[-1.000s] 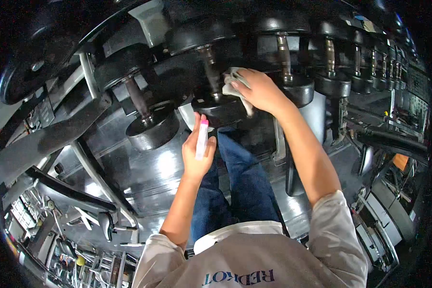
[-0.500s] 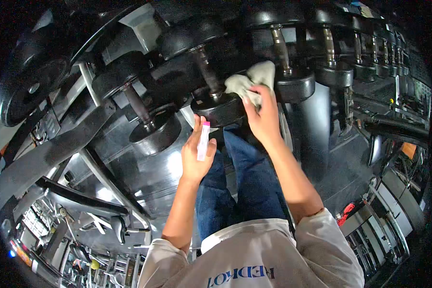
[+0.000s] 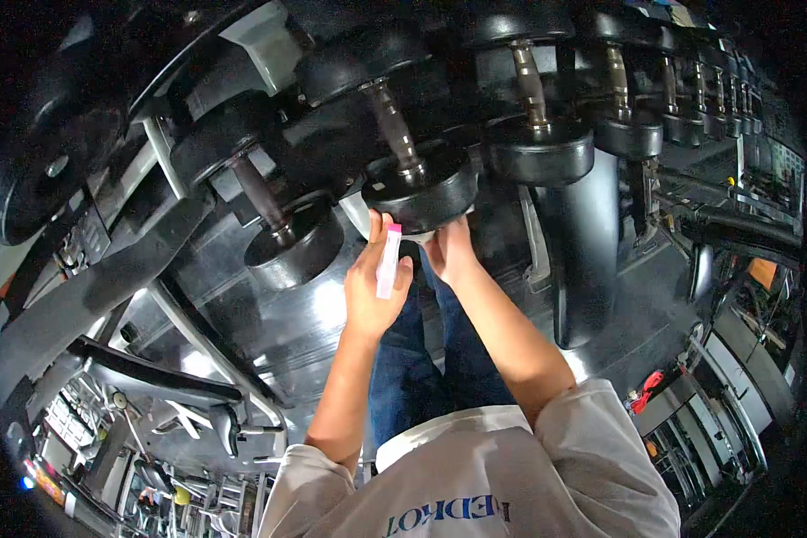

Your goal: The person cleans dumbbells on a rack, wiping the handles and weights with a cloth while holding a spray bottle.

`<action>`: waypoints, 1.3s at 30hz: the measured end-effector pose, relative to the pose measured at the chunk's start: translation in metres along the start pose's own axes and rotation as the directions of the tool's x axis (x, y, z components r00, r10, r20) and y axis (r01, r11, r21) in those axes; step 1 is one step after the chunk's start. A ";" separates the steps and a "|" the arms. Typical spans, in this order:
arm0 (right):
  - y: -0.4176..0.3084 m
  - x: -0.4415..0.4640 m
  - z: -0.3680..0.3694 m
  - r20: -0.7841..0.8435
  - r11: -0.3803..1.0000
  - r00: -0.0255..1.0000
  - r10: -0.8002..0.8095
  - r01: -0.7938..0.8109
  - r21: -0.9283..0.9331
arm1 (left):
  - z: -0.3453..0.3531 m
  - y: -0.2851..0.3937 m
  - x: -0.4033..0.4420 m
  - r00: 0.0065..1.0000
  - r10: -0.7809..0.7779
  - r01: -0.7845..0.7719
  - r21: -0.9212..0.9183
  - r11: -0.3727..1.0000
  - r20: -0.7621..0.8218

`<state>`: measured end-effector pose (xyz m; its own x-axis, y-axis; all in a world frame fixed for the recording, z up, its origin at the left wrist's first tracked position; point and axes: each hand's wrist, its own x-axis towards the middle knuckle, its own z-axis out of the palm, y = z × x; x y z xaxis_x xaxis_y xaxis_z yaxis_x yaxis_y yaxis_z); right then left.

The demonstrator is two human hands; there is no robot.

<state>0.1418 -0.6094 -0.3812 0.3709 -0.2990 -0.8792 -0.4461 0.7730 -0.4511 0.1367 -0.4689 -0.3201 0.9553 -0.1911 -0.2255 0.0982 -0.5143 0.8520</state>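
Just below the near head (image 3: 421, 195) of a black dumbbell (image 3: 393, 127), both hands work close together, the left hand (image 3: 375, 289) at seven o'clock from it and the right hand (image 3: 451, 251) at five. The left fingers and thumb are closed around a slim white object (image 3: 389, 262) with a pink end pointing to twelve o'clock, probably gripped lengthwise so that it stays tucked against the palm. The right hand reaches up to the head's lower edge, its fingers mostly hidden behind it, so I cannot tell whether they are apart, together or clamped on something; that reach presumably suits the curved underside. The dumbbell lies with its handle running from eleven to five o'clock, in line with its neighbours, one dumbbell (image 3: 264, 193) at eight o'clock and another (image 3: 531, 85) between two and three, likely so that each handle can be grasped freely.
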 end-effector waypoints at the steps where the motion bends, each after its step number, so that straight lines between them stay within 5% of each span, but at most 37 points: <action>1: 0.018 0.030 -0.005 0.189 0.999 0.982 0.032 -0.033 0.003 | -0.004 0.007 0.000 0.994 -0.104 0.105 -0.033 0.994 0.045; 2: 0.032 0.054 -0.009 0.371 0.998 0.926 0.062 -0.067 0.001 | -0.004 0.006 -0.001 0.993 -0.106 0.108 -0.034 0.994 0.042; 3: 0.040 0.069 -0.011 0.376 0.998 0.925 0.064 -0.068 -0.002 | -0.005 0.004 0.000 0.996 -0.079 0.081 -0.030 0.996 0.046; 4: 0.046 0.081 -0.013 0.597 0.927 0.799 -0.076 0.277 -0.253 | -0.005 0.002 0.000 0.997 -0.052 0.054 -0.025 0.998 0.049; 5: 0.047 0.079 -0.009 0.798 0.693 0.594 -0.102 0.617 -0.372 | -0.006 0.003 0.000 0.996 -0.062 0.065 -0.058 0.996 0.057; 6: 0.047 0.074 -0.009 0.799 0.696 0.594 -0.098 0.615 -0.371 | -0.008 0.002 0.002 0.996 -0.066 0.069 -0.055 0.996 0.056; 8: 0.046 0.054 -0.010 0.798 0.871 0.580 -0.164 0.465 -0.160 | -0.014 -0.002 0.004 0.997 0.074 -0.074 -0.024 0.997 0.017; 9: 0.045 0.047 -0.012 0.554 0.977 0.806 0.209 -0.202 -0.074 | -0.018 -0.009 0.004 0.996 0.074 -0.073 -0.022 0.997 0.048; 11: 0.030 0.015 -0.023 0.357 0.960 0.894 0.271 -0.225 -0.165 | -0.025 -0.017 -0.003 0.991 -0.076 0.085 -0.088 0.992 0.107; 12: 0.016 -0.018 -0.020 0.287 0.995 0.954 0.084 -0.067 -0.069 | -0.027 -0.020 -0.007 0.960 -0.214 0.242 -0.147 0.959 0.182; 15: -0.009 -0.054 -0.045 0.202 0.923 0.949 -0.241 0.288 -0.256 | -0.025 -0.045 -0.031 0.988 -0.119 0.134 -0.163 0.977 0.100; 16: -0.018 -0.075 -0.039 0.169 0.786 0.869 -0.464 0.492 -0.374 | -0.024 -0.050 -0.040 0.989 -0.107 0.119 -0.131 0.984 0.098; 18: -0.046 -0.092 -0.033 0.554 0.356 0.589 -0.589 0.804 -0.476 | -0.020 -0.060 -0.059 0.983 -0.152 0.165 -0.123 0.979 0.102; 20: -0.071 -0.094 -0.002 0.793 -0.224 0.444 -0.418 0.795 -0.564 | -0.016 -0.071 -0.075 0.951 -0.258 0.294 -0.240 0.925 0.168; 21: -0.069 -0.083 0.016 0.861 -0.377 0.374 -0.345 0.784 -0.492 | -0.014 -0.070 -0.076 0.983 -0.160 0.174 -0.186 0.967 0.089; 25: -0.043 -0.053 0.083 0.983 -0.713 0.178 -0.037 0.685 -0.151 | -0.016 -0.060 -0.080 0.971 -0.207 0.227 -0.189 0.955 0.117; 26: -0.038 -0.051 0.095 0.983 -0.710 0.180 -0.036 0.687 -0.152 | -0.016 -0.059 -0.079 0.957 -0.246 0.276 -0.216 0.937 0.152; 28: -0.031 -0.051 0.115 0.869 -0.752 0.475 0.139 0.622 -0.220 | -0.019 -0.055 -0.075 0.939 -0.285 0.327 -0.240 0.914 0.193; 32: -0.009 -0.035 0.121 0.868 -0.882 0.475 0.143 0.459 -0.106 | -0.024 -0.047 -0.065 0.968 -0.221 0.238 -0.163 0.958 0.118; 34: -0.007 -0.042 0.118 0.825 -0.924 0.465 0.320 0.347 0.163 | -0.026 -0.046 -0.065 0.955 -0.257 0.277 -0.133 0.952 0.149; 39: -0.020 -0.042 0.083 0.827 -0.786 0.241 0.508 0.523 0.330 | -0.028 -0.045 -0.074 0.965 -0.247 0.259 -0.174 0.950 0.086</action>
<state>0.2031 -0.5659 -0.3225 0.5362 0.7833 -0.3147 0.8136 -0.5789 -0.0546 0.0695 -0.4086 -0.3286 0.8738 -0.1295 -0.4687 0.3888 -0.3928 0.8334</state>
